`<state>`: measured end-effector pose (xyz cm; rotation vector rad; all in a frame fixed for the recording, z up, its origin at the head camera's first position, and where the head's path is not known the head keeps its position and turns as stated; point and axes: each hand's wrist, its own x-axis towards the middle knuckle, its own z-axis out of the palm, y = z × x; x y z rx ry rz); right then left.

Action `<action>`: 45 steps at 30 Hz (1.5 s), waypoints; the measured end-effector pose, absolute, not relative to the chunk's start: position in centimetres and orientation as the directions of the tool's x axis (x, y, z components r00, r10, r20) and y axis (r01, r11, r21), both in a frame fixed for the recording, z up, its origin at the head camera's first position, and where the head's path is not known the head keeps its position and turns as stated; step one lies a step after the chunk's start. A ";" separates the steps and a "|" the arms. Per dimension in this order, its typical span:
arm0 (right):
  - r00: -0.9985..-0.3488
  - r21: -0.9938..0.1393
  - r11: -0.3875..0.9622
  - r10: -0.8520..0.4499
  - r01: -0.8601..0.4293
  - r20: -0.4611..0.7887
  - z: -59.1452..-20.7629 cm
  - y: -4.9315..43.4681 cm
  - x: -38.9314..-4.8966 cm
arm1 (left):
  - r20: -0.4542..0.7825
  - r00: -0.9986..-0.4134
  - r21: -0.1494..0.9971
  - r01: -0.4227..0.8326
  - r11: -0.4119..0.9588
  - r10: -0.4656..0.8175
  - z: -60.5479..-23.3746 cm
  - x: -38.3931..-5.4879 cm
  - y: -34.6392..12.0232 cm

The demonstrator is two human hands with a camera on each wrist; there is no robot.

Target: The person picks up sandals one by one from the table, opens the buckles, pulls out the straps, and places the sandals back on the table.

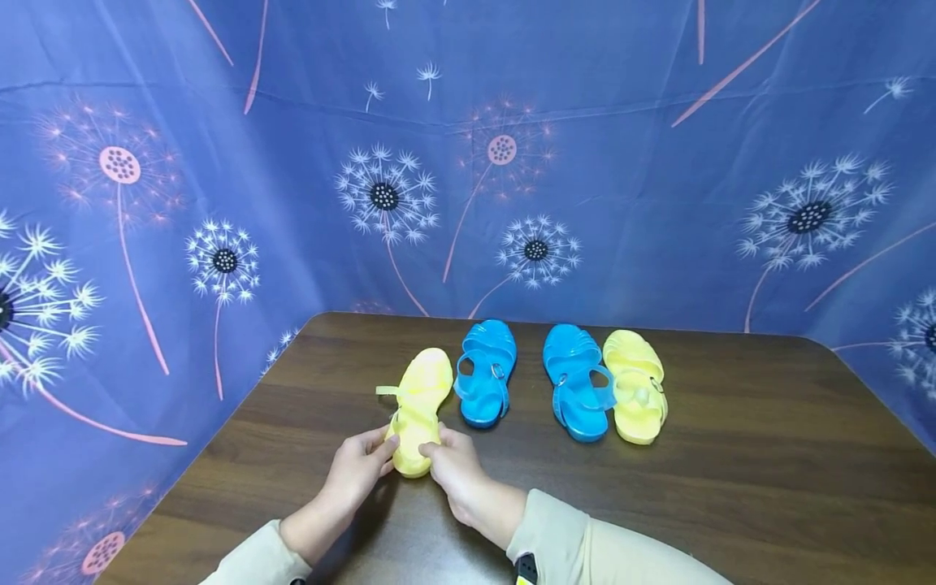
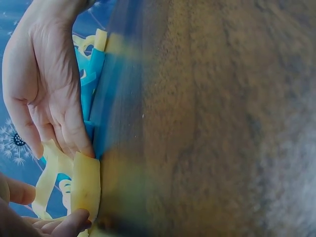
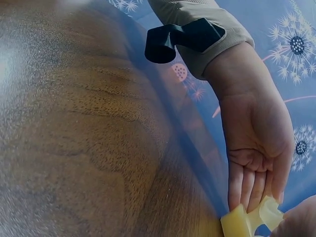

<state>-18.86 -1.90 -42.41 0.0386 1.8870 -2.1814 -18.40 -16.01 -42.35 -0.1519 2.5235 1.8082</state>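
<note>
The held yellow sandal is shiny and bright, pale at the straps. Its toe end points away and slightly to the right, its heel end is nearest and held from both sides, and one narrow strap sticks out to the left

A brown wood-grain table bears two blue sandals and, at right, a yellow sandal.

Blue dandelion-print cloth behind brown table
</note>
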 end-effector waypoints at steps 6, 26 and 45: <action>-0.968 -0.968 -0.138 -0.165 0.211 -0.188 -42.0 -1.7 -19.0 | -0.070 -0.996 0.946 -0.086 0.314 -0.062 -42.1 -18.8 -15.6; -0.979 -0.980 -0.104 -0.134 0.170 -0.155 -42.0 -1.7 -19.3 | -0.042 -0.996 0.938 -0.066 0.342 -0.077 -42.0 -19.1 -15.3; -0.979 -0.988 -0.056 -0.148 0.147 -0.137 -42.5 -2.2 -19.5 | -0.028 -0.995 0.937 -0.059 0.346 -0.092 -42.1 -19.1 -15.6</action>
